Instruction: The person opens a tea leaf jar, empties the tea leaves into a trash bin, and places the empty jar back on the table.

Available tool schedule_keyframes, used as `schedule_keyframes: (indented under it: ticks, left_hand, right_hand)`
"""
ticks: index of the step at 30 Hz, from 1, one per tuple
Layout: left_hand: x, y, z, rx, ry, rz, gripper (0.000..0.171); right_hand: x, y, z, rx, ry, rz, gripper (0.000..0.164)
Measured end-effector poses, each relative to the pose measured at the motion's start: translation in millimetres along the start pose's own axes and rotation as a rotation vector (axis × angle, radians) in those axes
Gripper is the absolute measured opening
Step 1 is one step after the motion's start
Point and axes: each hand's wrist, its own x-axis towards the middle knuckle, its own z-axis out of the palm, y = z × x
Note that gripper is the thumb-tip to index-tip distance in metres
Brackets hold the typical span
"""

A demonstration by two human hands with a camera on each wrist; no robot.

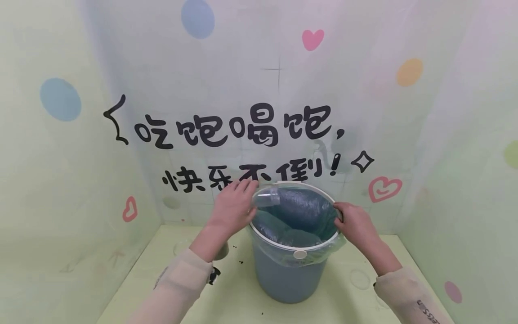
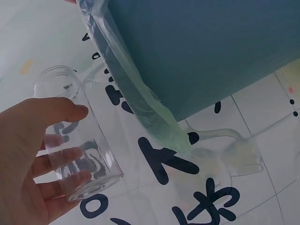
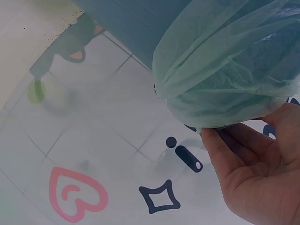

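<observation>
My left hand point(image 1: 236, 204) is at the left of the bin's rim and grips a clear glass jar point(image 2: 82, 136), with the thumb on one side and curled fingers on the other. In the head view the jar point(image 1: 267, 196) lies sideways over the mouth of the blue-grey trash bin point(image 1: 289, 279). A thin green bag point(image 3: 211, 70) lines the bin and is folded out over its white rim point(image 1: 301, 248). My right hand point(image 1: 354, 220) pinches the bag and rim at the right side, fingers underneath the edge in the right wrist view.
The bin stands on a pale yellow-green table point(image 1: 218, 301) with small dark specks point(image 1: 241, 262). Behind is a wall sheet point(image 1: 243, 54) with black lettering, dots and hearts. Side walls rise at left and right.
</observation>
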Motion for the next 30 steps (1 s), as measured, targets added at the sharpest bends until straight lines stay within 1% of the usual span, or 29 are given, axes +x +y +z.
schedule_keyframes:
  ticks: [8,12,17,20,26,30]
  left_hand:
    - [-12.3,-9.3,2.8,-0.071,-0.072,-0.103,0.072]
    - [-20.0,-13.0,5.1,-0.128,-0.093,-0.168,0.072]
    - [-32.8,-18.9,11.2,-0.206,-0.128,-0.272,0.072]
    - [-40.3,-23.0,16.7,-0.236,-0.136,-0.319,0.072]
    - [-52.4,-28.2,26.2,-0.271,-0.135,-0.378,0.072]
    - [-59.7,-30.0,32.2,-0.313,-0.155,-0.427,0.074]
  right_hand:
    - [0,0,0,0.006,-0.005,0.006,0.036]
    - [0,-1,0,0.0,-0.006,0.007,0.037]
    - [-1,-1,1,-0.005,-0.014,0.005,0.036]
    - [-1,-2,1,-0.007,-0.018,0.005,0.037]
    - [-1,-3,0,-0.017,-0.015,0.007,0.037]
    - [-2,-4,-1,-0.017,-0.018,0.009,0.038]
